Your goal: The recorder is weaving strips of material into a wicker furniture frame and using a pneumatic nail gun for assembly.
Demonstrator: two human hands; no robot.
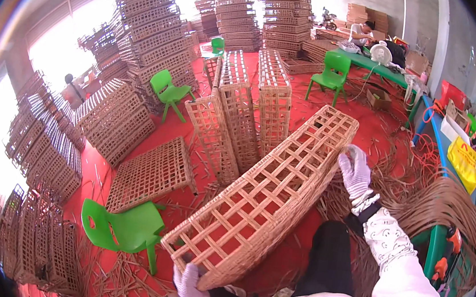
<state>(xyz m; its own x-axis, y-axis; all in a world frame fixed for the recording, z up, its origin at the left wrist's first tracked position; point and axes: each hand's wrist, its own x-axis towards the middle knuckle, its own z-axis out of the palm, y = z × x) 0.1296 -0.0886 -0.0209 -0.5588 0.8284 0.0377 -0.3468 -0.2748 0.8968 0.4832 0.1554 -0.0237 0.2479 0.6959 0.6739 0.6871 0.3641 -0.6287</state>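
A long, open-weave wicker basket [271, 189] lies slantwise before me, from lower left to upper right, above my dark-trousered legs. Its brown strips cross in a square lattice, and the red floor shows through the gaps. My left hand [193, 290], in a whitish-lilac glove, grips the near lower-left corner, fingers over the edge. At the far right end my right hand [356, 174], gloved alike, has its fingers curled against the long side near the corner. A dark band circles my right wrist. The basket's underside is hidden from view.
Green chairs [123, 226] stand at left and beyond. Similar woven pieces [233, 108] stand upright ahead; tall stacks [154, 37] rise behind. Loose brown strips [444, 211] hang and lie at right, beside a blue table [442, 142]. Other people sit at the tables.
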